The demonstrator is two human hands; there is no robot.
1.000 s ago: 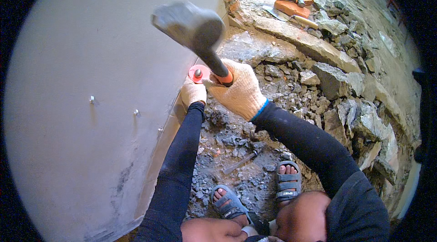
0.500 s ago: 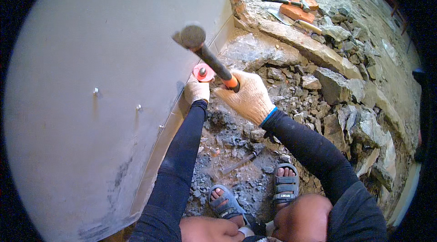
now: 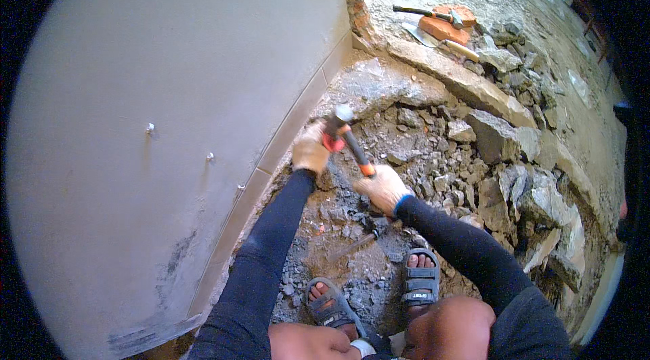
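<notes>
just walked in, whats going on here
The person's gloved right hand grips a hammer by its handle, with its head at the red-guarded tool held in the gloved left hand, beside the foot of a grey wall. Blur hides whether the hammer touches it. Broken stone lies to the right, and farther off a second hammer rests on bricks.

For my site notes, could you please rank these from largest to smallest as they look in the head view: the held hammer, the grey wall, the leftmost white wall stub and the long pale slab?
1. Grey wall
2. Long pale slab
3. Held hammer
4. Leftmost white wall stub
</notes>
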